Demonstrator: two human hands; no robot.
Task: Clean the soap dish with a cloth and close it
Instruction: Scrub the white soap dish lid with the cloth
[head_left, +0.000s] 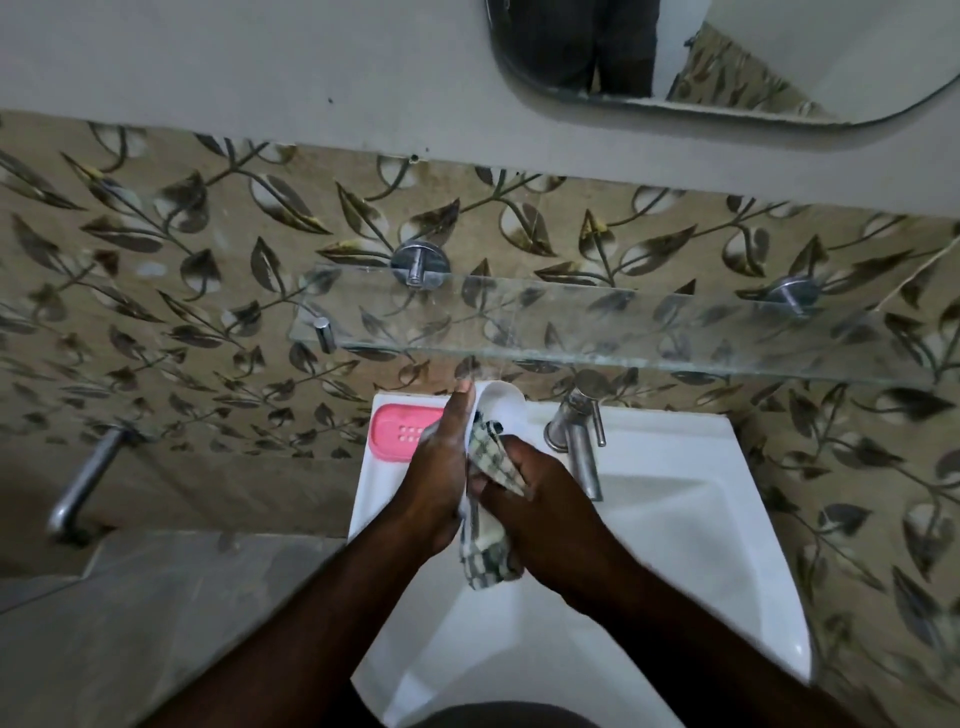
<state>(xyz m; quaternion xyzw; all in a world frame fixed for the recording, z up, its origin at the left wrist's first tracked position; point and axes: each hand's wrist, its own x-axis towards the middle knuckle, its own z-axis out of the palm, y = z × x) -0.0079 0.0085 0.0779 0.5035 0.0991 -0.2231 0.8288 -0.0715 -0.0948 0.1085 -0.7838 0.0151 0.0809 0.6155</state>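
A pink soap dish tray (400, 433) with small drain holes lies on the back left rim of the white sink (670, 467). My left hand (441, 467) holds the dish's white part (503, 402) upright over the rim, fingers flat against it. My right hand (535, 499) grips a green-and-white checked cloth (491, 514) and presses it into the white part. The cloth's tail hangs down between my two hands. My left hand covers the pink tray's right end.
A steel tap (579, 447) stands just right of my hands at the back of the sink. A glass shelf (623, 332) on steel pegs juts out above. A steel pipe (83, 483) sticks from the leaf-patterned tiled wall at left. A mirror (727, 57) hangs above.
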